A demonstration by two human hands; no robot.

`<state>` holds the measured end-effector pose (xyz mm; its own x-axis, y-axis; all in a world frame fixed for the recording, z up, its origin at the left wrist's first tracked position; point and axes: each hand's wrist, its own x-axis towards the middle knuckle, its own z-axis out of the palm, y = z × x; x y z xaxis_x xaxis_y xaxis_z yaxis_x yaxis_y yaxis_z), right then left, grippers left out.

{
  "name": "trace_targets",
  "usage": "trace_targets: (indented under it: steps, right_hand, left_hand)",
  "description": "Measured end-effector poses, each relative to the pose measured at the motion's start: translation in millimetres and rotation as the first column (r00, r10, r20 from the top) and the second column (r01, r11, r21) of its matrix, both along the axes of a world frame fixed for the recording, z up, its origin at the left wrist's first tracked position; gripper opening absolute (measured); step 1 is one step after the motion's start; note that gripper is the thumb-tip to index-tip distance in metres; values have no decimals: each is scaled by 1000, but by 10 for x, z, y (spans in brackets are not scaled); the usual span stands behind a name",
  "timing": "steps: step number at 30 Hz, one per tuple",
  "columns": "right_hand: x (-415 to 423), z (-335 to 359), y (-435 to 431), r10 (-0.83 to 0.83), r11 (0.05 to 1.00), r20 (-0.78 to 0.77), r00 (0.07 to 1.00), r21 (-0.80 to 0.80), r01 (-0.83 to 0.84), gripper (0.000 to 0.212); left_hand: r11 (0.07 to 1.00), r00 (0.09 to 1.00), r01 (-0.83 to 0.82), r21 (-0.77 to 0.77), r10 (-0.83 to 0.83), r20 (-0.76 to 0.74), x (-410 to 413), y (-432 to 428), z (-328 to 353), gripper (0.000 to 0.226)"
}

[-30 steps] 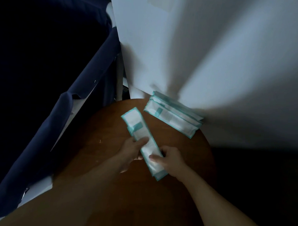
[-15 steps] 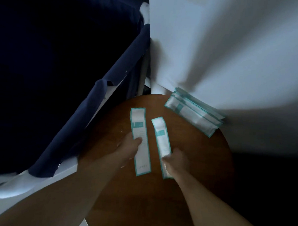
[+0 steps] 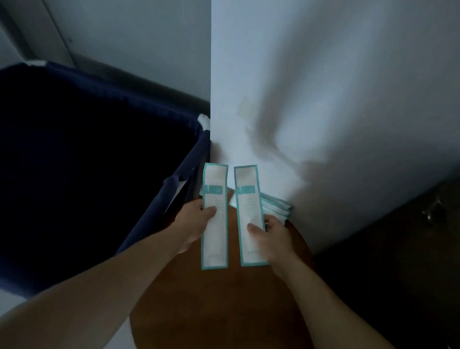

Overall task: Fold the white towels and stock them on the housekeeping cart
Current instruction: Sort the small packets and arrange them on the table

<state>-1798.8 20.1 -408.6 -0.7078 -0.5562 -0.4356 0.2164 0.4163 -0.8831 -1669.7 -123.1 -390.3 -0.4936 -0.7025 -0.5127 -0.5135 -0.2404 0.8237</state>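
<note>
Beside the left forearm, noted a deep navy fabric bin (image 3: 153,218), open-topped, its inside too dark to read. Possibly part of the housekeeping cart; could not tell. Saw no white towels anywhere in view, so judged folding not yet begun.

Below the hands, logged a round brown wooden table (image 3: 218,305). Above it, held clear of the top: two long flat white packets with teal borders, left packet (image 3: 215,239) and right packet (image 3: 248,201), side by side, near parallel, apart by a narrow gap.

Pinched near its middle by the left hand (image 3: 192,225): the left packet, thumb pressed on the front, other fingers hidden behind. Pinched likewise by the right hand (image 3: 271,236): the right packet, thumb on front, fingertips showing at its right edge.

Risks, as judged:
- Gripped at one spot only, so either thin packet could swivel or slip.
- Held just beside the bin's rim, so the left one would likely drop into the dark fabric and be hard to find.
- Could also nudge the small stack of matching packets (image 3: 275,206) at the table's far edge.
- Could easily misread labels in such dim light.

Surface and room: plain white wall corner (image 3: 306,98) rising right behind the table, stack lying against it. Dark wooden cabinet (image 3: 391,247) with a small metal fitting to the right. Table top smooth and plain brown.
</note>
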Motion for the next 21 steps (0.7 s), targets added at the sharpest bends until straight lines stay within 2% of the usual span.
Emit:
trace_targets:
  steps: [3,6,8,12,16,21]
  right_hand:
    - [209,579,295,-56,996,-16,998,-64,54,18]
    - [400,1102,681,-82,990,-49,995,-116,76,18]
    - [484,1422,965,-133,983,-119,984,-145,115,12]
    - [519,1957,1655,-289,949,-237,927,-202,244,13]
    - [467,2312,2500,-406,905,-279,870,-256,340,7]
    - [427,2569,3773,-557,827,-330,762,-304,472,4]
  left_hand:
    - [991,988,99,-95,-110,-112,85,175,546,19]
    - [957,965,191,-217,-223,-136,129,428,1051,22]
    - [934,947,222,-280,-274,-164,73,645,1361,20]
    - [853,898,275,-443,-393,-199,-144,1254,1934,9]
    - [804,826,326,-497,-498,-264,-392,2036,2342,11]
    - [719,678,460,-521,-663,-317,-710,3295,2667,12]
